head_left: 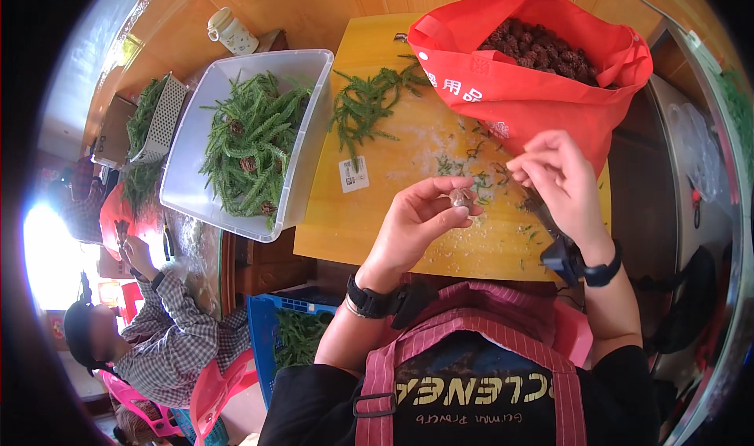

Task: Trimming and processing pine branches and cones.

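Over the yellow tabletop (pixel 330 230), my left hand (pixel 420 218) pinches a small brownish, shiny lump (pixel 461 198) between thumb and fingers. Its exact kind is too small to make out. My right hand (pixel 559 175) is raised just to the right, thumb and index finger pressed together. Whatever is between those fingertips, if anything, does not show. Beneath the hands lie green needle scraps (pixel 479 175) and pale crumbs. Artificial pine sprigs (pixel 365 108) rest on the board farther left, beside a white printed label (pixel 354 175).
A red bag (pixel 526 104) full of dark pine cones (pixel 542 49) stands at the back right. To the left, a clear plastic bin (pixel 302 147) holds green sprigs with cones. A blue crate (pixel 263 344) sits lower left. Another person (pixel 173 336) works at far left.
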Demonstrator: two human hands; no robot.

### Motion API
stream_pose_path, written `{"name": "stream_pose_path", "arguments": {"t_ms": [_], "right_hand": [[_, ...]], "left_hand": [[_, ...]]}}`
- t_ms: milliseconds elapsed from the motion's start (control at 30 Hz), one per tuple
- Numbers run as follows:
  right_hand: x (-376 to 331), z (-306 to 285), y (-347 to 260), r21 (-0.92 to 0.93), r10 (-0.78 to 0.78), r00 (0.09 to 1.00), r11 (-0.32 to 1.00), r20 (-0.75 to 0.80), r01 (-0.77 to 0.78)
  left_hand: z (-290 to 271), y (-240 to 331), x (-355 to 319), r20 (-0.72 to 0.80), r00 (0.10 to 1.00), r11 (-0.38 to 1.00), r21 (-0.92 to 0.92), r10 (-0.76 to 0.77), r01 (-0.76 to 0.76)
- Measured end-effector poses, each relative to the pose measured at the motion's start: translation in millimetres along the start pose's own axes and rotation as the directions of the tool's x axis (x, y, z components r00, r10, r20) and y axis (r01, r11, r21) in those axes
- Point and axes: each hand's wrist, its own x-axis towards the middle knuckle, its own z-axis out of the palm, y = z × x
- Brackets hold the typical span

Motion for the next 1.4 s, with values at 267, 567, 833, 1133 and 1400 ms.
{"name": "stream_pose_path", "arguments": {"t_ms": [267,567,833,1133,1400], "right_hand": [[-22,8,-14,0.54,-0.025,1.0,0.842,0.014,0.013],[-27,16,-4,0.534,0.009,0.999,0.845,0.037,-0.028],[-28,26,0,0.548,-0.013,1.0,0.837,-0.017,0.02],[-29,35,15,0.575,-0.116,0.99,0.805,-0.085,0.144],[-28,32,10,0.642,-0.069,0.995,0.761,-0.068,0.096]], "left_hand": [[17,-1,4,0.054,0.991,0.987,-0.119,0.118,-0.111],[26,-1,6,0.073,0.993,0.979,-0.187,0.094,-0.079],[27,-3,7,0.076,0.984,0.974,-0.175,0.16,-0.145],[29,-6,9,0.14,0.926,0.936,-0.049,0.351,-0.348],[29,-1,6,0.109,0.961,0.966,-0.069,0.255,-0.249]]}}
